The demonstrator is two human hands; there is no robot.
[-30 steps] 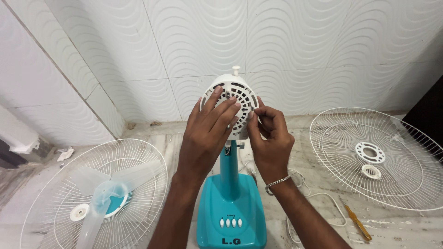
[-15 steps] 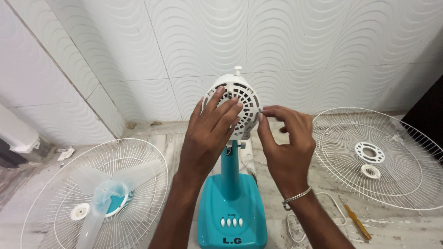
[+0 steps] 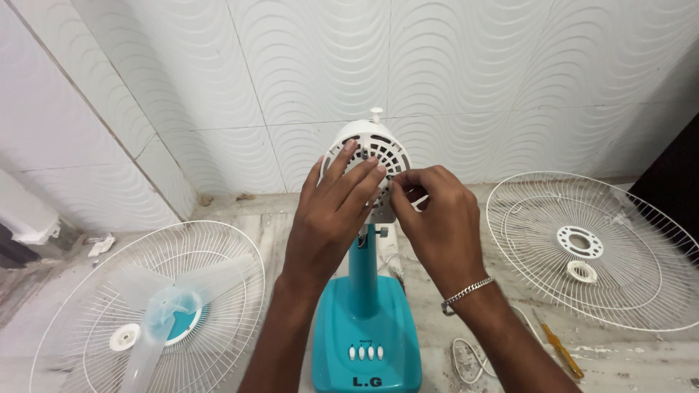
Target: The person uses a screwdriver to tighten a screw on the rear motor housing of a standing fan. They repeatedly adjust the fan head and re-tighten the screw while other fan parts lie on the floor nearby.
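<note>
A teal table fan stand (image 3: 364, 320) rises in front of me, topped by a round white motor housing (image 3: 362, 138) with vent slots. My left hand (image 3: 331, 211) lies flat against the face of the housing, fingers spread over the vents. My right hand (image 3: 433, 215) is at the housing's right edge, thumb and fingers pinched together on something too small to make out. A silver bracelet (image 3: 466, 293) is on my right wrist.
A white wire fan guard (image 3: 109, 320) with a translucent blade (image 3: 164, 306) lies on the floor at left. Another wire guard (image 3: 604, 247) with a white ring nut (image 3: 581, 271) lies at right. A yellow-handled screwdriver (image 3: 559, 351) and white cord (image 3: 470, 356) lie near the base. Tiled wall behind.
My right hand swung out to the right of the housing, then came back to its right edge with fingers pinched. My left hand stayed pressed on the housing.
</note>
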